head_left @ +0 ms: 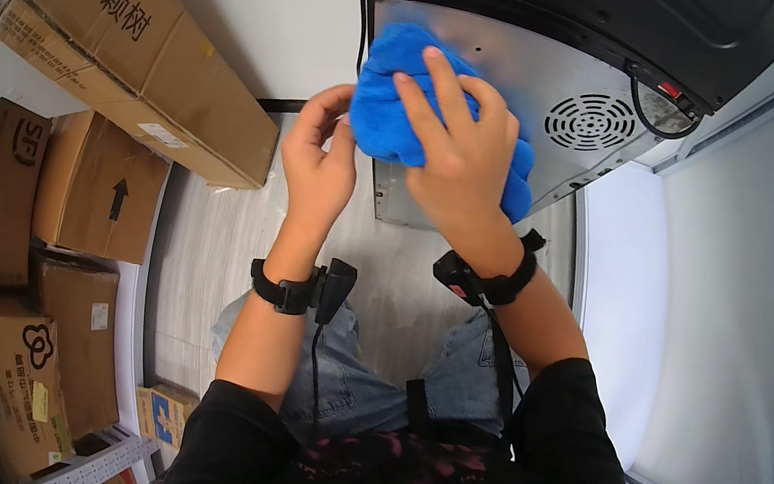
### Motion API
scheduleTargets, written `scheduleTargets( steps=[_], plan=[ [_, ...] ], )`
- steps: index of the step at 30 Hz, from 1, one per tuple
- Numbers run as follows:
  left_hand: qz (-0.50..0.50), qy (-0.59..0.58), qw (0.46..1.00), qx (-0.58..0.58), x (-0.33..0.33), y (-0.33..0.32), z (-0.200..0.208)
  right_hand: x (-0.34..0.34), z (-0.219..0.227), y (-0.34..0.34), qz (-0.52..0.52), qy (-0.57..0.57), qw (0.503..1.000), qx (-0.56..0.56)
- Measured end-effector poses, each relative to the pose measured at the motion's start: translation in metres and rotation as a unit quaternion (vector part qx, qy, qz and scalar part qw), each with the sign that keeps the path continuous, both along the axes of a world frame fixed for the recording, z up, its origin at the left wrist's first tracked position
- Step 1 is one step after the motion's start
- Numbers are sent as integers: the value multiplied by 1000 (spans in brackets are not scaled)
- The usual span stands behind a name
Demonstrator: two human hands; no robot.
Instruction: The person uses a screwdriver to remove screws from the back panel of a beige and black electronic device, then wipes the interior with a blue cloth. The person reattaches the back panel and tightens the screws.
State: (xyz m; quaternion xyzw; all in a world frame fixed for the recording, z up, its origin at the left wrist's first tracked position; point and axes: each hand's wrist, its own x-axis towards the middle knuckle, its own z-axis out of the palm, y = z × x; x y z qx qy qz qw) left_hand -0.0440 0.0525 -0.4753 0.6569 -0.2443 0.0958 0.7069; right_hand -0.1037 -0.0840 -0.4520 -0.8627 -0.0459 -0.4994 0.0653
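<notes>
A folded blue cloth [387, 126] lies against the grey metal panel [527, 62] of a black-topped appliance. My right hand [463, 143] holds it to the panel from above, with its index and middle fingers stretched over the cloth and a fold between them. At the cloth's left edge my left hand [322, 156] has its fingers curled and its thumb against the fabric, closed on that edge. Part of the left fingertips is hidden. Right of the cloth, the panel has a round slotted vent [590, 122].
A red switch [671, 90] and a black cable [644, 119] sit at the panel's upper right. A long carton [135, 40] stands at the left, above a rack of cardboard boxes [117, 189]. A white translucent panel [754, 290] borders the right side.
</notes>
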Motion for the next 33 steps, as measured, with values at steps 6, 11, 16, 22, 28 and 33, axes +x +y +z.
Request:
scheduleTargets(
  steps=[6, 11, 16, 22, 28, 33],
  plan=[
    [-53, 174, 976, -120, 5, 2, 4, 17, -5, 15, 30, -5, 999, -32],
    [-73, 227, 967, -90, 7, 12, -3, 13, -9, 15, 28, 26, 999, -21],
    [-90, 236, 967, -19, 8, 18, -12, 5, -48, 6, 22, 46, 999, -14],
    [-74, 227, 970, 39, 7, 15, -12, -2, -109, -6, 6, 60, 998, -5],
    [-68, 177, 978, 83, 7, 12, -21, -1, -137, -2, 0, 49, 999, 10],
    [-70, 127, 986, 83, 10, 15, -31, 11, -104, 16, 3, -13, 998, 55]
  ],
)
